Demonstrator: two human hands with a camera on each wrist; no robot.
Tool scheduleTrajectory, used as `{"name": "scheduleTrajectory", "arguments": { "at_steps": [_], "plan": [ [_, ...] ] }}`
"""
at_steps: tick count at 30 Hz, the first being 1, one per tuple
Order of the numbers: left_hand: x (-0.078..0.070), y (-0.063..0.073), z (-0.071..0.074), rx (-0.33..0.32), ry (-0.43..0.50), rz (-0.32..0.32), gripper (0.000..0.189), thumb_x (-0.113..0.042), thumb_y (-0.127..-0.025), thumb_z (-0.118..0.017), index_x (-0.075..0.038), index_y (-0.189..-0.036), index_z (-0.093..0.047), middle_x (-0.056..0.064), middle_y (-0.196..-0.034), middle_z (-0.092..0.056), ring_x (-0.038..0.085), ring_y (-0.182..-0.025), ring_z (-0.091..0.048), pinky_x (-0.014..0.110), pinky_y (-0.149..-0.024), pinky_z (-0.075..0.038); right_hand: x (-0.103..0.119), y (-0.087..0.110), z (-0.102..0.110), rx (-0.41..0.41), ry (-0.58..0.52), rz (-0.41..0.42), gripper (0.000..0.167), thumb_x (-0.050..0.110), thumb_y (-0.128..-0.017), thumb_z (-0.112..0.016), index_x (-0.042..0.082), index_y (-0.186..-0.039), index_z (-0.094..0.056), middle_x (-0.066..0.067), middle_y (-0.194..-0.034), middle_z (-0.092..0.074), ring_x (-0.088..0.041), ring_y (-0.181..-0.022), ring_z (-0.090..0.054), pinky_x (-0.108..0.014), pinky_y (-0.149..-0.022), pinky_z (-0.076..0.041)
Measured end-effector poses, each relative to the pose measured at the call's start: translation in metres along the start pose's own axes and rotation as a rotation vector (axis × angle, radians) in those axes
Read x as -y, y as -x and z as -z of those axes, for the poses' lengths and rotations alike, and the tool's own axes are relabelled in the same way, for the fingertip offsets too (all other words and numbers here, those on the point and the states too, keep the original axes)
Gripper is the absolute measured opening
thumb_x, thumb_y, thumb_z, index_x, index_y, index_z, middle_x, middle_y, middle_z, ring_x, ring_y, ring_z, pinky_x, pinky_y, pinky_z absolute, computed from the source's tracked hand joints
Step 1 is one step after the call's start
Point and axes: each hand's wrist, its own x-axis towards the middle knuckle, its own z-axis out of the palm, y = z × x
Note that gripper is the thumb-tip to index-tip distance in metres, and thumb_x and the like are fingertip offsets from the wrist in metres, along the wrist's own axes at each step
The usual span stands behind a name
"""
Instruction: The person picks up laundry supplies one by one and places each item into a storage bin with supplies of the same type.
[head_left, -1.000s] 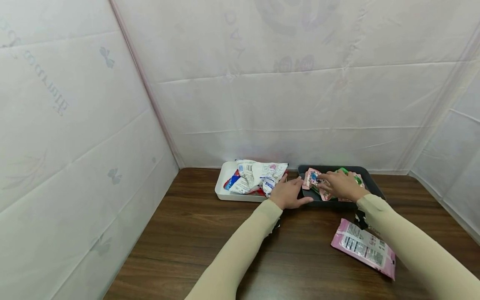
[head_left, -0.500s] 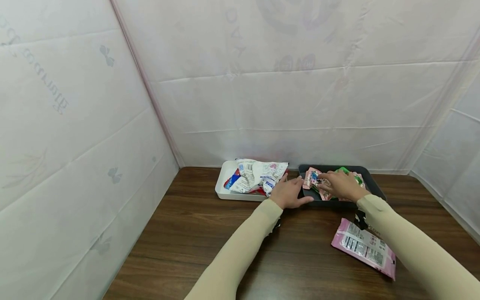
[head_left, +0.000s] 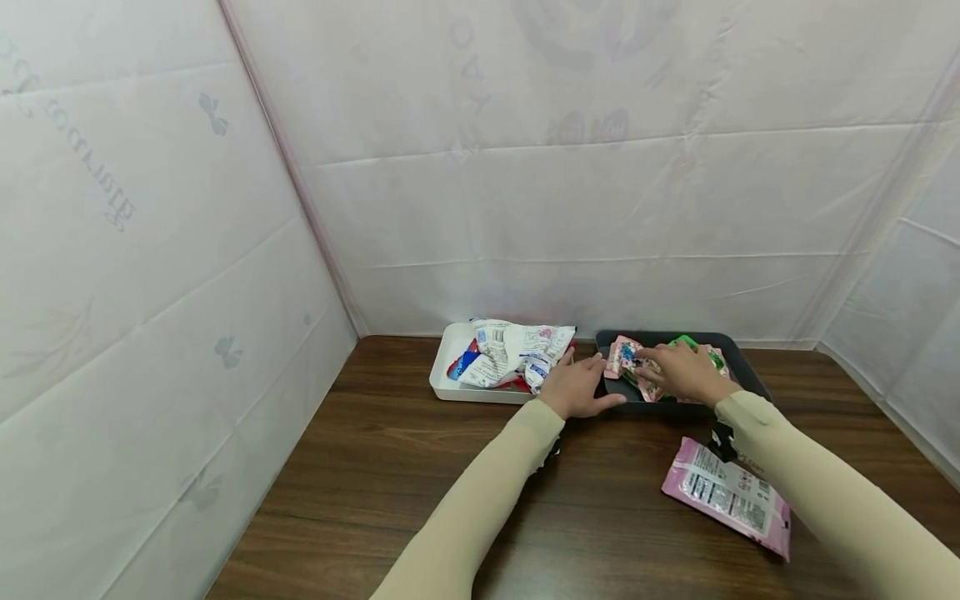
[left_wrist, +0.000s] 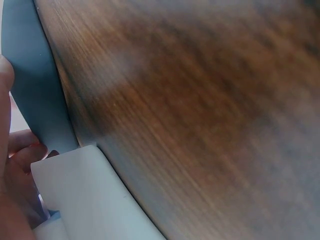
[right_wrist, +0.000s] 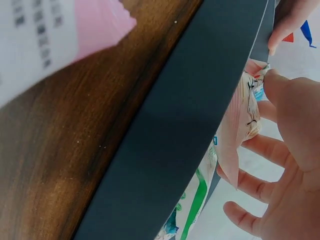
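Observation:
In the head view my left hand (head_left: 573,388) rests with spread fingers where the white tray (head_left: 472,396) and the dark grey tray (head_left: 752,377) meet. Its thumb lies by the dark tray's front wall. A crumpled white snack bag (head_left: 513,350) lies in the white tray, beside those fingers. My right hand (head_left: 684,372) reaches over the dark tray, its fingertips on small pink packets (head_left: 621,357). In the right wrist view its fingers are apart and relaxed around a pink packet (right_wrist: 235,127); a white-and-green packet (right_wrist: 195,195) lies beside it.
A pink snack pouch (head_left: 727,492), printed side up, lies on the brown wooden table (head_left: 360,492) in front of the dark tray, partly under the right forearm. A blue-and-red wrapper (head_left: 467,361) shows beneath the white bag. White sheeting (head_left: 525,208) stands behind the trays.

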Motion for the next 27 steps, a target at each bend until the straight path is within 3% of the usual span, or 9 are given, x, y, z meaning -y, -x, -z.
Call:
{"name": "scheduleTrajectory", "arguments": {
  "at_steps": [3, 13, 21, 27],
  "plan": [
    [0.001, 0.0, -0.001, -0.009, 0.002, 0.0, 0.084, -0.077, -0.098, -0.037, -0.018, -0.159, -0.043, -0.004, -0.16, -0.044, 0.009, -0.145, -0.042, 0.041, -0.127, -0.016, 0.003, 0.003, 0.003, 0.004, -0.004, -0.024, 0.044, 0.034, -0.105, -0.06, 0.009, -0.141, -0.063, -0.024, -0.13, -0.065, -0.053, -0.113, -0.058, -0.081, -0.089, -0.038],
    [0.001, 0.0, -0.002, -0.003, 0.01, 0.002, 0.085, -0.077, -0.098, -0.036, -0.018, -0.159, -0.042, -0.003, -0.16, -0.043, 0.009, -0.146, -0.041, 0.041, -0.127, -0.016, 0.0, 0.015, 0.004, -0.07, -0.038, 0.004, 0.045, 0.033, -0.107, -0.058, 0.009, -0.145, -0.06, -0.026, -0.135, -0.062, -0.056, -0.12, -0.054, -0.079, -0.092, -0.037],
    [0.001, 0.0, -0.002, -0.009, 0.015, 0.005, 0.085, -0.077, -0.097, -0.037, -0.018, -0.158, -0.043, -0.003, -0.16, -0.044, 0.009, -0.145, -0.042, 0.041, -0.127, -0.015, -0.003, 0.025, 0.003, -0.141, -0.071, 0.017, 0.046, 0.036, -0.105, -0.06, 0.01, -0.144, -0.06, -0.026, -0.136, -0.061, -0.054, -0.121, -0.054, -0.076, -0.095, -0.037],
    [-0.001, 0.001, 0.0, -0.003, 0.013, 0.007, 0.085, -0.077, -0.097, -0.038, -0.018, -0.158, -0.044, -0.003, -0.16, -0.044, 0.01, -0.145, -0.042, 0.042, -0.127, -0.018, -0.004, 0.036, 0.005, -0.187, -0.071, 0.04, 0.048, 0.029, -0.102, -0.067, 0.009, -0.145, -0.059, -0.025, -0.135, -0.061, -0.051, -0.116, -0.056, -0.077, -0.098, -0.034]
  ]
}}
